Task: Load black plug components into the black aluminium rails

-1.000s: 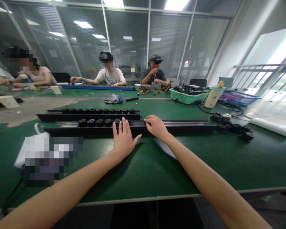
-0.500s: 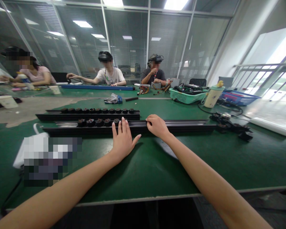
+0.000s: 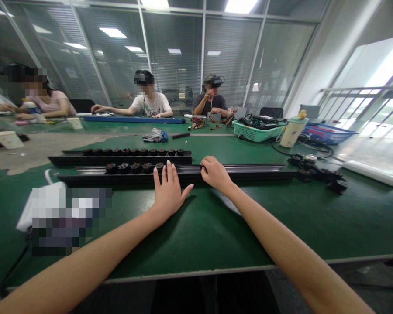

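Observation:
A long black rail point(image 3: 255, 174) lies across the green table in front of me, with several small black parts point(image 3: 135, 168) seated in its left half. My left hand point(image 3: 167, 192) rests flat against the rail's near side, fingers stretched out and thumb apart, the fingertips by the last of those parts. Just to the right, my right hand point(image 3: 215, 173) is closed at the rail, its fingers curled together; whatever they hold is hidden. Behind this rail is a shorter black rail point(image 3: 118, 160) carrying a row of similar black parts point(image 3: 144, 152).
Loose black parts point(image 3: 337, 185) lie beyond the rail's right end. A green basket point(image 3: 257, 133), a cream bottle point(image 3: 291, 133) and a blue basket point(image 3: 330, 135) stand back right. A grey glove point(image 3: 155, 136) lies mid-table; a white device point(image 3: 42, 200) is at left. Three people sit across.
Both hands stay at almost the same place on the rail. The right hand looks slightly turned, its fingers still curled. Across the table, one person's lower hand has shifted a little.

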`<state>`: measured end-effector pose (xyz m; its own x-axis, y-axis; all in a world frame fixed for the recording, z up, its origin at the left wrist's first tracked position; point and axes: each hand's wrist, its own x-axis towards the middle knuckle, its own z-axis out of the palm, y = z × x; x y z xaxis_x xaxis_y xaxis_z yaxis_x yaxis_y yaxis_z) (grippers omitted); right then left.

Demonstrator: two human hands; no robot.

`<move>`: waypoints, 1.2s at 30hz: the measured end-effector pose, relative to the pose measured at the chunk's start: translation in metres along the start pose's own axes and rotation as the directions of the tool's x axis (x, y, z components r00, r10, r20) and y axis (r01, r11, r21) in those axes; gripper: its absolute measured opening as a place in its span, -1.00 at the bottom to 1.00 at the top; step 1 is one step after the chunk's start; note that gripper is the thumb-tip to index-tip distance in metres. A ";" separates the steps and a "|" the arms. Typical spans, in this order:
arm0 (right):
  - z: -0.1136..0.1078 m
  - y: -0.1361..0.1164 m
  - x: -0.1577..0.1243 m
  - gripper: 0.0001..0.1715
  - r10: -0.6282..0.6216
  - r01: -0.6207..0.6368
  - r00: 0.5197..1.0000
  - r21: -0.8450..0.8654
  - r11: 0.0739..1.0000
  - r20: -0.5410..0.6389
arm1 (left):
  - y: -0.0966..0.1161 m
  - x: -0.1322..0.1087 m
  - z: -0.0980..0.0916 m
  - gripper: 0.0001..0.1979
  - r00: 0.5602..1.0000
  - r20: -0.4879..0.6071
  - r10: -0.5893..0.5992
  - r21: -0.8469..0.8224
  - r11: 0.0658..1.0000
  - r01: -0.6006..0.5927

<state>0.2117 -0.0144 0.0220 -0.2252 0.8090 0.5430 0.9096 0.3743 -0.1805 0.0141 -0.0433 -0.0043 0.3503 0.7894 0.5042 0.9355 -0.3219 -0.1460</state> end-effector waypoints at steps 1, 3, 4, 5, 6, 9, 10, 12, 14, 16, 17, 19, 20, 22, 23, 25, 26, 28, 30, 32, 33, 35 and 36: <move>0.000 0.000 0.000 -0.72 -0.001 0.001 1.000 -0.002 1.000 -0.002 | 0.000 0.000 0.000 -0.09 1.000 0.001 0.000 0.002 1.000 0.000; 0.001 0.000 0.000 -0.72 -0.004 0.004 1.000 -0.006 1.000 -0.007 | 0.000 0.000 0.000 -0.09 1.000 0.000 -0.002 0.002 1.000 0.002; 0.001 0.001 0.000 -0.72 -0.004 0.004 1.000 -0.007 1.000 -0.009 | 0.000 0.000 0.000 -0.09 1.000 -0.001 -0.003 -0.001 1.000 0.003; 0.001 0.001 0.000 -0.72 -0.004 0.004 1.000 -0.007 1.000 -0.010 | 0.000 0.000 0.000 -0.09 1.000 -0.001 -0.003 -0.007 1.000 0.003; 0.001 0.000 0.000 -0.72 -0.003 0.003 1.000 -0.004 1.000 -0.009 | 0.000 0.000 0.000 -0.09 1.000 -0.002 -0.004 -0.014 1.000 0.004; 0.000 0.000 -0.001 -0.71 -0.001 0.001 1.000 0.003 1.000 -0.005 | 0.000 0.000 0.000 -0.08 1.000 0.000 -0.001 -0.019 1.000 0.001; 0.000 0.000 -0.001 -0.71 -0.001 0.001 1.000 0.004 1.000 -0.004 | 0.000 0.000 0.000 -0.08 1.000 0.001 0.000 -0.013 1.000 0.000; 0.000 0.000 -0.001 -0.72 -0.003 0.003 1.000 0.004 1.000 -0.005 | 0.000 -0.001 0.000 -0.08 1.000 0.003 0.002 0.004 1.000 -0.002; 0.000 0.000 -0.001 -0.73 -0.006 0.006 1.000 0.004 1.000 -0.008 | 0.000 -0.001 0.000 -0.08 1.000 0.001 0.001 0.012 1.000 -0.001; 0.002 0.002 -0.001 -0.75 -0.007 0.007 1.000 0.011 1.000 -0.016 | 0.000 -0.001 0.000 -0.09 1.000 -0.002 0.000 0.013 1.000 0.000; 0.003 0.003 -0.001 -0.76 -0.001 0.001 1.000 0.021 1.000 -0.023 | 0.000 0.000 0.000 -0.09 1.000 -0.003 -0.001 0.018 1.000 0.001; 0.006 0.007 -0.001 -0.78 0.029 -0.027 0.999 0.060 0.998 -0.037 | 0.000 0.000 0.000 -0.09 1.000 -0.001 0.000 0.037 0.999 0.001; 0.008 0.009 -0.001 -0.79 0.049 -0.045 0.998 0.088 0.995 -0.040 | 0.000 0.000 0.001 -0.08 1.000 0.001 0.000 0.049 0.999 0.000; 0.011 0.013 -0.001 -0.79 0.077 -0.071 0.996 0.148 0.986 -0.038 | 0.000 0.000 0.001 -0.07 1.000 0.004 0.005 0.068 0.998 -0.005; 0.012 0.014 -0.001 -0.79 0.081 -0.074 0.996 0.174 0.982 -0.038 | 0.000 0.000 0.001 -0.07 1.000 0.005 0.007 0.072 0.997 -0.007; 0.014 0.015 -0.001 -0.79 0.074 -0.064 0.996 0.209 0.976 -0.043 | 0.000 0.000 0.001 -0.07 1.000 0.005 0.009 0.072 0.997 -0.009; 0.014 0.015 -0.001 -0.78 0.069 -0.057 0.997 0.221 0.974 -0.047 | 0.000 0.000 0.001 -0.07 1.000 0.005 0.011 0.069 0.998 -0.011; 0.014 0.015 -0.001 -0.76 0.057 -0.044 0.997 0.235 0.971 -0.051 | 0.000 0.000 0.001 -0.07 1.000 0.006 0.012 0.063 0.998 -0.012; 0.014 0.014 -0.001 -0.74 0.046 -0.034 0.998 0.232 0.972 -0.047 | 0.000 0.000 0.000 -0.07 1.000 0.012 0.009 0.062 0.998 -0.010; 0.013 0.013 -0.001 -0.71 0.033 -0.025 0.999 0.207 0.978 -0.039 | 0.001 0.000 0.000 -0.07 1.000 0.018 0.003 0.059 0.998 -0.004; 0.012 0.012 -0.001 -0.70 0.025 -0.019 0.999 0.186 0.982 -0.032 | 0.001 0.000 0.000 -0.07 1.000 0.019 0.002 0.055 0.998 -0.003; 0.010 0.010 -0.001 -0.68 0.007 -0.005 1.000 0.136 0.991 -0.012 | 0.001 0.000 0.000 -0.08 1.000 0.017 0.001 0.044 0.999 -0.001; 0.009 0.010 -0.002 -0.67 0.000 0.000 1.000 0.110 0.994 0.000 | 0.001 0.000 0.000 -0.08 1.000 0.015 0.000 0.039 0.999 -0.001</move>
<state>0.2175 -0.0080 0.0118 -0.2252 0.8091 0.5429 0.8656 0.4219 -0.2697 0.0150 -0.0433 -0.0047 0.3513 0.7972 0.4909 0.9363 -0.3021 -0.1793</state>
